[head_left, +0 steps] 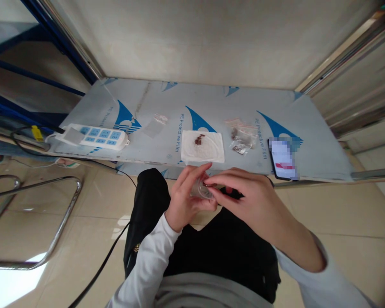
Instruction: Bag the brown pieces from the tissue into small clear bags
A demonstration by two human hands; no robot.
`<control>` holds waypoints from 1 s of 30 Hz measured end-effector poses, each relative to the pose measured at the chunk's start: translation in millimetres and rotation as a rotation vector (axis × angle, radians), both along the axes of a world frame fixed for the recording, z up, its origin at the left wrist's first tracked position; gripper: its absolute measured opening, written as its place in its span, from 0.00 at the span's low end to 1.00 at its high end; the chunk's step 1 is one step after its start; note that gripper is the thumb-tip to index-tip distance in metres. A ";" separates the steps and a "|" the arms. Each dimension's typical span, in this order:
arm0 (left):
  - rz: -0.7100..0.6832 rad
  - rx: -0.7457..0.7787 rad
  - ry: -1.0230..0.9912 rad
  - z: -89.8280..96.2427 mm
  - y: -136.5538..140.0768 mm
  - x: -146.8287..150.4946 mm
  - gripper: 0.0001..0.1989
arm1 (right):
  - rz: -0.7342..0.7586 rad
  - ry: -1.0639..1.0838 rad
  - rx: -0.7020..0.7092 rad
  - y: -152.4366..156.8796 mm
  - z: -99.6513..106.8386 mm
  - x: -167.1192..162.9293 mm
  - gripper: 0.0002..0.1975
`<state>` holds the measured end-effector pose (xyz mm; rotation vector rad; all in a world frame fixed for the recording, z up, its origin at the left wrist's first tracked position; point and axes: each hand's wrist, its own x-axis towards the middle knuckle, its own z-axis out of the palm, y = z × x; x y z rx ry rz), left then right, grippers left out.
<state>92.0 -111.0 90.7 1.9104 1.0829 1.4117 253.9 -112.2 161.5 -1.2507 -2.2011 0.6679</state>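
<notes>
Above my lap, just in front of the table edge, my left hand [186,196] is wrapped round a small clear plastic cup [199,189]. My right hand [240,186] pinches a small dark brown piece [205,185] at the cup's mouth, thumb and forefinger close together. Beyond the hands a white tissue [192,153] lies flat on the table, with several small dark brown pieces [199,140] on it. To the right of the tissue are small clear zip bags [245,136] with dark contents that I cannot make out.
The table [141,98] is covered in printed protective film. A white power strip [98,136] lies at its left, a flat clear bag [155,125] behind the tissue's left side, and a phone [280,159] at the right edge. A metal chair frame [64,214] stands on the floor at left.
</notes>
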 end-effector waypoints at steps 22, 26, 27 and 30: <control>-0.186 -0.218 -0.195 -8.8 5.6 -31.9 0.55 | 0.000 0.263 -0.298 40.9 9.1 21.1 0.10; -0.163 -0.327 -0.259 2.2 3.4 -34.8 0.37 | 0.006 0.268 -0.305 43.2 7.7 22.0 0.11; -0.118 -0.325 -0.214 7.1 2.6 -32.1 0.36 | 0.013 0.249 -0.286 43.1 7.0 20.5 0.11; -0.006 -0.309 -0.039 18.6 1.3 -20.5 0.45 | 0.058 0.184 -0.212 43.5 4.2 14.5 0.09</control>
